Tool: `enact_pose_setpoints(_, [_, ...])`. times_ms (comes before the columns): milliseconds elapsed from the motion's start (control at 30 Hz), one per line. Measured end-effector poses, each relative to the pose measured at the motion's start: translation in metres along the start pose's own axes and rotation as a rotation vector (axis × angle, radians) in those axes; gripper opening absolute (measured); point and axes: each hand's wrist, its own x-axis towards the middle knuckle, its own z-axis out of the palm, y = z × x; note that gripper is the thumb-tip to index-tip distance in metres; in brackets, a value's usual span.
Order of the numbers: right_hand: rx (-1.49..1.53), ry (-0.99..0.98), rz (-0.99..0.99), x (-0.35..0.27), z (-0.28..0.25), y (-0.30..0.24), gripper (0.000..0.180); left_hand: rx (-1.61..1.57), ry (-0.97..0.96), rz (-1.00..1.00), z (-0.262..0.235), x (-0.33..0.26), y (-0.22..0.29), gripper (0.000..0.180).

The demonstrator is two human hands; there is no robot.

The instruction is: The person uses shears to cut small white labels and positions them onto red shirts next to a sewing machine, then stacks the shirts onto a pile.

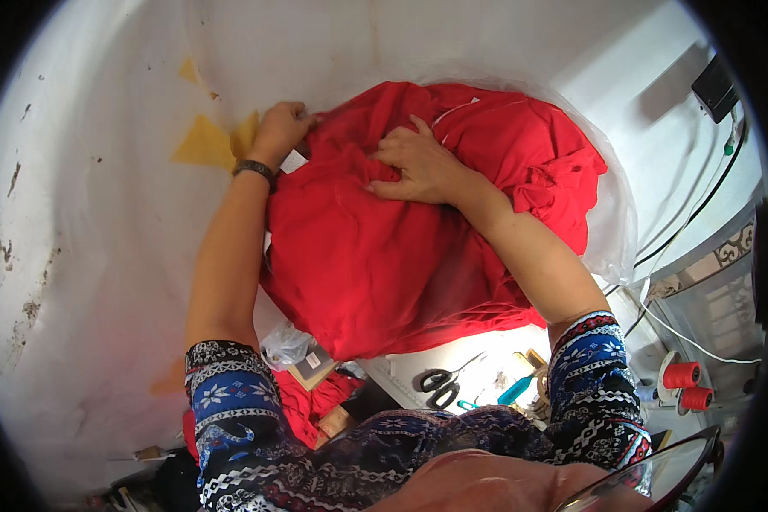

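Observation:
A large heap of red fabric (358,264) fills the middle of the head view, partly lying on clear plastic (613,213) at its right and far edges. At the heap's far left edge, my left hand (283,128) has its fingers curled round the cloth's border; the fingertips are partly hidden. My right hand (418,166) rests on top of the heap, fingers spread over the folds. A white paper piece (293,161) shows beside my left wrist, under the fabric's edge.
Nearer me lie black scissors (439,388) and a teal-handled tool (515,391) on a white surface. Red thread spools (681,375) stand at right. A black adapter (715,88) with cables hangs on the right wall. More red cloth (307,405) lies low at left.

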Motion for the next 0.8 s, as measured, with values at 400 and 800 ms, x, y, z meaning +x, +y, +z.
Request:
enact_pose_setpoints(400, [-0.045,0.049,0.132,0.001,0.015,-0.005,0.058,0.29,0.38,0.177,-0.033,-0.002,0.039,0.019])
enact_pose_setpoints(800, [-0.014,-0.095,0.21,0.001,0.015,-0.01,0.066,0.096,0.178,0.225,0.071,0.087,0.081,0.049])
